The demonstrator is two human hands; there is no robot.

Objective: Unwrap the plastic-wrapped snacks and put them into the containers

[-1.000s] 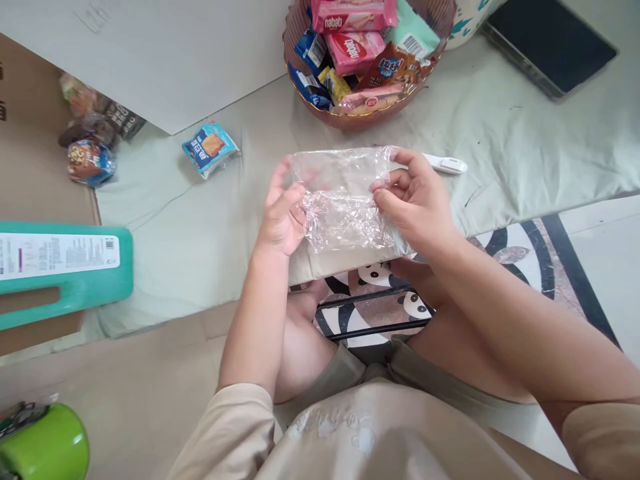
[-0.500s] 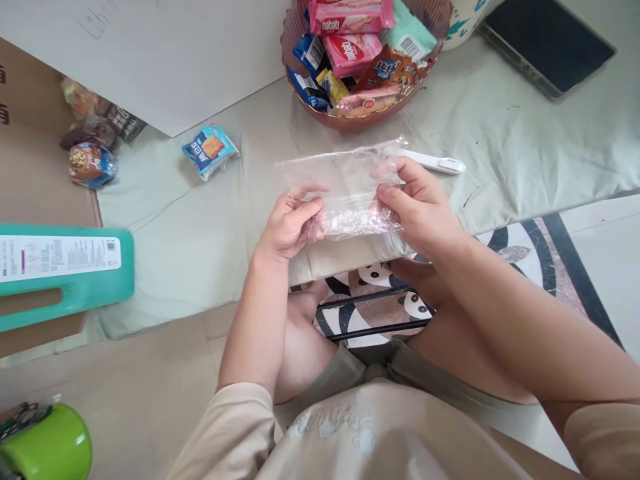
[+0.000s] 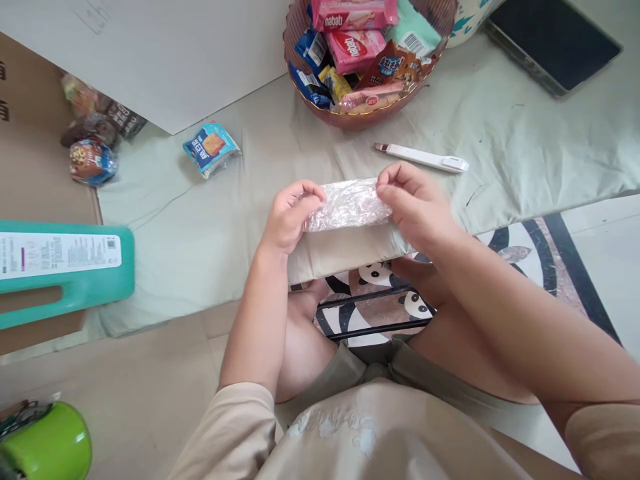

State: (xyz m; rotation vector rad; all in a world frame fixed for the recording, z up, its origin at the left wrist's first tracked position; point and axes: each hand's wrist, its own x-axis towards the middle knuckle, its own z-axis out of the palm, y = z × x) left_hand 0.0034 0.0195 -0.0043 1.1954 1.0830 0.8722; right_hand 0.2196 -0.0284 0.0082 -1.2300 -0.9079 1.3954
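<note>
A crinkled clear plastic bag point(image 3: 350, 202), folded into a narrow strip, is stretched level between my two hands above the cloth-covered surface. My left hand point(image 3: 294, 217) pinches its left end between thumb and fingers. At the other end, my right hand point(image 3: 415, 203) grips the plastic the same way. Just beyond my right hand lies a white utility knife point(image 3: 425, 159) with a dark tip. Whether anything is inside the folded plastic, I cannot tell.
A glass bowl point(image 3: 330, 121) of wrapped snacks stands at the back, with a dark tablet point(image 3: 555, 43) to its right. A blue snack packet point(image 3: 213, 148) lies left, near a white box point(image 3: 165, 53). A green jug point(image 3: 100, 267) and a green bin point(image 3: 55, 443) are farther left.
The loose upper part of the plastic bag is now folded down, leaving a compact strip. The utility knife, partly covered by the bag before, now shows whole.
</note>
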